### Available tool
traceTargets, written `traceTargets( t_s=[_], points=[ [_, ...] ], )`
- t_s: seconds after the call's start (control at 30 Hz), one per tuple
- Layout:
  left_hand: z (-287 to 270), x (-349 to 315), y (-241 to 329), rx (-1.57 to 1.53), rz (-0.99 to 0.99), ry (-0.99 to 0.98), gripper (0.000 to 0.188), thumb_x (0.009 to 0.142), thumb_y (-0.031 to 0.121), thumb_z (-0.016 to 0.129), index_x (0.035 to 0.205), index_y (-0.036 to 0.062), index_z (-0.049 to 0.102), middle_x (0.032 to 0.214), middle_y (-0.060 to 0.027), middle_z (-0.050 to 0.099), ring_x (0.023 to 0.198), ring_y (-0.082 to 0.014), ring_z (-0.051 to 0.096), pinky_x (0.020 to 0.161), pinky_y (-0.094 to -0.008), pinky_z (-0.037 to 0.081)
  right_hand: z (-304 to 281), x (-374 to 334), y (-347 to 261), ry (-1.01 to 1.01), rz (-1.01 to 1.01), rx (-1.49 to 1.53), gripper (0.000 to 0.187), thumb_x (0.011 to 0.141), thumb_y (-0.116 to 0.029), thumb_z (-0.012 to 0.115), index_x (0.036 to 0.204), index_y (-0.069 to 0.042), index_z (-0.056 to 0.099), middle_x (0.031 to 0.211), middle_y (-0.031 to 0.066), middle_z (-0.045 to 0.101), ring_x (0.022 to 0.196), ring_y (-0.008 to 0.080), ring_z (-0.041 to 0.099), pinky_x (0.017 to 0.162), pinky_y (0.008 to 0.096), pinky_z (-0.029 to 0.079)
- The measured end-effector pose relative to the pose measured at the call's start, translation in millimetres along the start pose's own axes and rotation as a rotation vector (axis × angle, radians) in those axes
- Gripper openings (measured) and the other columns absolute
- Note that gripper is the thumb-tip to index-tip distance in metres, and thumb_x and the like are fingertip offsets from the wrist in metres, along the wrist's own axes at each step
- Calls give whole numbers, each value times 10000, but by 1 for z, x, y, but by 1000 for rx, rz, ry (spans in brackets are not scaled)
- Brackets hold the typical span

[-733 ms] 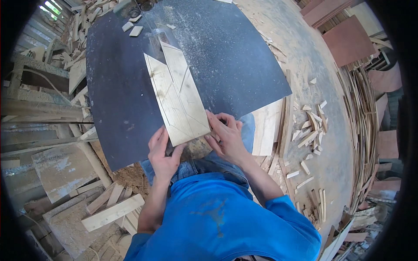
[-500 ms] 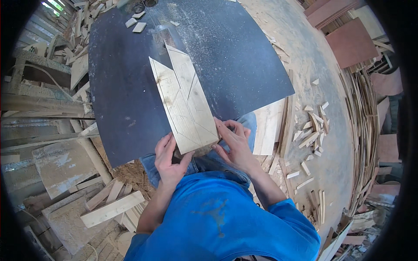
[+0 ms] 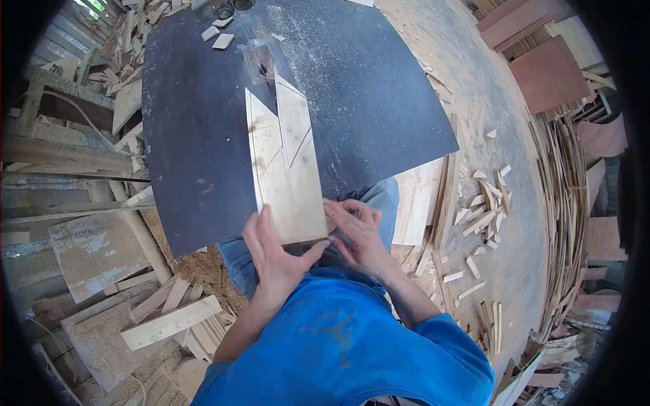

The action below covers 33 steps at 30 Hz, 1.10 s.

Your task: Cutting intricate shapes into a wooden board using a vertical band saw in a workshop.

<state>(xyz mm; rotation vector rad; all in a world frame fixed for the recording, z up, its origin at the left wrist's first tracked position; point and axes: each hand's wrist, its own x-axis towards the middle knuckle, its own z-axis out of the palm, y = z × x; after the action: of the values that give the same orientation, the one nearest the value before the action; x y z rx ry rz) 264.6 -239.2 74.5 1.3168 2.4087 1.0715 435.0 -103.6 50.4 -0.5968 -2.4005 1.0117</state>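
Observation:
A pale wooden board point(image 3: 288, 183) lies lengthwise on the dark tabletop point(image 3: 379, 101), its near end at the edge by my lap. Dark slanting lines run over its face, and its far end has an angular notch between two pointed tips. My left hand point(image 3: 274, 254) grips the near left corner, fingers along the side and thumb across the end. At the near right corner, my right hand point(image 3: 360, 233) has bent fingers against the side and its thumb by the end. Just beyond the far tips is a worn plate point(image 3: 261, 61) set in the tabletop.
Small wood offcuts point(image 3: 223, 41) lie at the table's far left. More offcuts point(image 3: 484, 210) are scattered over the dusty floor at right, before stacked thin strips point(image 3: 565, 203). Planks and scraps point(image 3: 172, 321) crowd the left, beside sawdust point(image 3: 203, 274).
The board has turned straighter and slid slightly toward me, its far tips now farther from the plate. My left hand has shifted right, its thumb now reaching across the near end.

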Motion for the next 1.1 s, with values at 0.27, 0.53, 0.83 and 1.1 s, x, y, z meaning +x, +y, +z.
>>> traceTargets(
  t_s=[0.27,0.53,0.83,1.1],
  points=[
    [-27,29,-18,336,45,98,1078,699,414,930,1575,-3,461,1491,-370,417,1352,-537,449,1098,-631,399,16,36,-3,-165,-88,90,688,872,6,704,1533,-145,589,1528,69,617,1374,265,551,1013,455,343],
    [-85,58,-97,324,74,50,1026,631,342,880,1570,77,563,1525,-303,455,1425,-493,446,1200,-580,370,60,116,-15,-9,19,-87,749,1014,-383,676,1645,-77,411,1573,146,574,1475,344,480,1060,521,367],
    [-119,131,-169,224,212,2,1039,572,273,901,1561,148,608,1522,-230,500,1420,-437,491,1214,-532,364,106,156,-21,30,5,-311,788,1034,-455,630,1676,-75,377,1725,89,443,1583,318,372,1045,528,391],
    [-123,159,-175,227,235,13,1039,561,225,888,1560,163,610,1494,-197,524,1415,-404,496,1204,-523,356,114,182,-23,14,49,-348,782,1042,-465,611,1680,-80,373,1751,84,406,1614,299,337,1061,528,384]
  ],
)
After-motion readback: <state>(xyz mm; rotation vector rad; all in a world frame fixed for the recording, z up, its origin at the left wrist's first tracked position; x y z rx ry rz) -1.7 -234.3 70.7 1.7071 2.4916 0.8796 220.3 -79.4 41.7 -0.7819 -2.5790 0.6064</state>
